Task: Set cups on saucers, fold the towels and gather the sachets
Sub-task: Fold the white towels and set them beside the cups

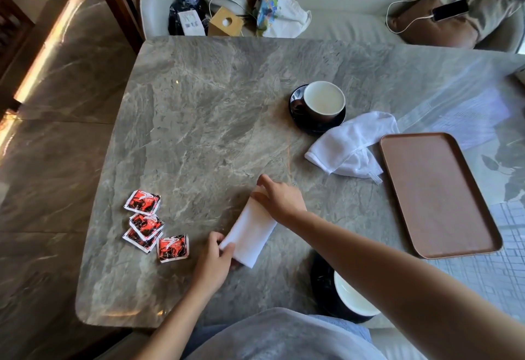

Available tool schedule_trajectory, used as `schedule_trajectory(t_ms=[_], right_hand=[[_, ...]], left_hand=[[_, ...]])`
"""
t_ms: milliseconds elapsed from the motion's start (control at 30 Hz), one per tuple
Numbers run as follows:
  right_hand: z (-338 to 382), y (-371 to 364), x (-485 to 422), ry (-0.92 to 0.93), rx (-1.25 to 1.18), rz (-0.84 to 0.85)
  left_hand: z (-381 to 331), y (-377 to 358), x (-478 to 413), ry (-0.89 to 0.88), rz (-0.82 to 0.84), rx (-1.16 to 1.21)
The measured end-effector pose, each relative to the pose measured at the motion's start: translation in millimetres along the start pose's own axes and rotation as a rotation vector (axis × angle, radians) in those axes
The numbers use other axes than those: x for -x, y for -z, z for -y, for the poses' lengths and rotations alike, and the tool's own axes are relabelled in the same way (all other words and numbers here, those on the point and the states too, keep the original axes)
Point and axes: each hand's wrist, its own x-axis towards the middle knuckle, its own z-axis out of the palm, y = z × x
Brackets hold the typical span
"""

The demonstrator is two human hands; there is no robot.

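A white towel [250,231] folded into a narrow strip lies on the grey marble table [199,121]. My left hand [213,260] pinches its near end and my right hand [279,197] presses on its far end. A second white towel [352,143] lies crumpled further right. One dark cup [324,101] stands on a dark saucer [318,128] at the middle back. Another cup [352,300] on a dark saucer [322,283] sits at the near edge, partly hidden by my right arm. Several red and black sachets [150,226] lie loose at the left.
A brown tray [437,194] lies at the table's right side. Beyond the far edge, a sofa holds bags [278,10], a small cardboard box [225,22] and a phone on a cable [450,10].
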Motion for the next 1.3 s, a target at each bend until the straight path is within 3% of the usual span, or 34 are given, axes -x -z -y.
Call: schedule_trajectory(t_ms=[167,333,400,500,567,667,1033,1167,1300], right_hand=[[2,-6,-1,0.124,0.087,-0.045],[-1,-19,-1,0.220,0.246,-0.080],[-1,-18,-3,0.248,0.251,-0.064],[-2,-15,-6,0.262,0.241,-0.002],[-3,-15,-6,0.259,0.224,0.040],[-6,-13,-6,0.258,0.176,0.068],[-8,-13,-10,0.206,0.106,0.114],[-3,10,-10,0.123,-0.261,0.038],[1,40,15,-0.292,-0.993,-0.392]], left_hand=[[5,3,4,-0.081,-0.055,-0.245],[-12,17,-4,-0.021,-0.034,-0.337],[-18,20,-2,-0.192,-0.120,-0.503],[-31,9,6,-0.641,-0.241,-0.578],[-36,-6,8,-0.760,-0.159,-0.701],[-24,-23,3,-0.629,0.027,-0.896],[-21,-25,-1,-0.601,0.041,-1.016],[-20,-23,-2,-0.570,0.110,-0.845],[-30,-16,13,-0.580,-0.131,-0.251]])
